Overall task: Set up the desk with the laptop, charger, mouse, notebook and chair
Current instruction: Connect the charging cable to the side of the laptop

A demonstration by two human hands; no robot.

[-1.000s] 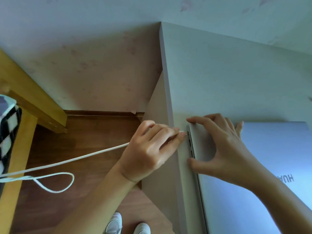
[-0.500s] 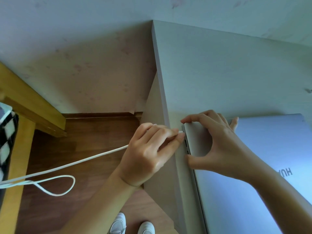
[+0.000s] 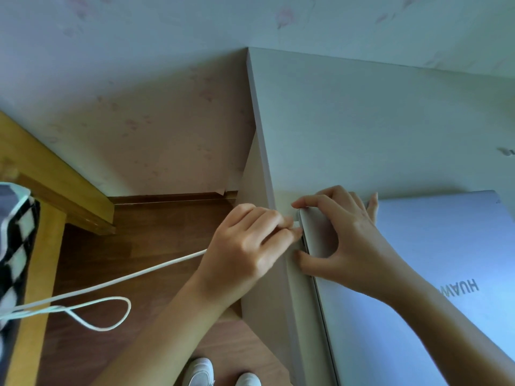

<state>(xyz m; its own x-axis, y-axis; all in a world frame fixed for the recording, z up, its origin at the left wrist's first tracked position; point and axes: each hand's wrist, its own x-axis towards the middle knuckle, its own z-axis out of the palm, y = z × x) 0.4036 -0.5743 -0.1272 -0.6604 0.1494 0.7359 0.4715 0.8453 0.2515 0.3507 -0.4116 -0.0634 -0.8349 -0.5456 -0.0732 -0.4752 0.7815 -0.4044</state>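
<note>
A closed silver laptop (image 3: 434,274) lies on the pale desk (image 3: 362,121), its left edge near the desk's left side. My left hand (image 3: 245,246) pinches the plug end of the white charger cable (image 3: 133,277) against the laptop's left edge near its far corner. The plug tip is mostly hidden by my fingers. My right hand (image 3: 345,235) grips that far-left corner of the laptop, thumb on the left edge and fingers spread over the lid. The cable runs left across the floor and makes a loop.
A yellow wooden frame (image 3: 50,190) with a black-and-white checked cloth (image 3: 14,246) stands at the left. Dark wooden floor (image 3: 139,232) lies between it and the desk's side panel. My white shoes (image 3: 200,371) show at the bottom. A wall stands behind.
The view has shifted slightly. My left hand has kept pressing the plug at the laptop's edge; my right hand still holds the corner. The cable loop has barely moved.
</note>
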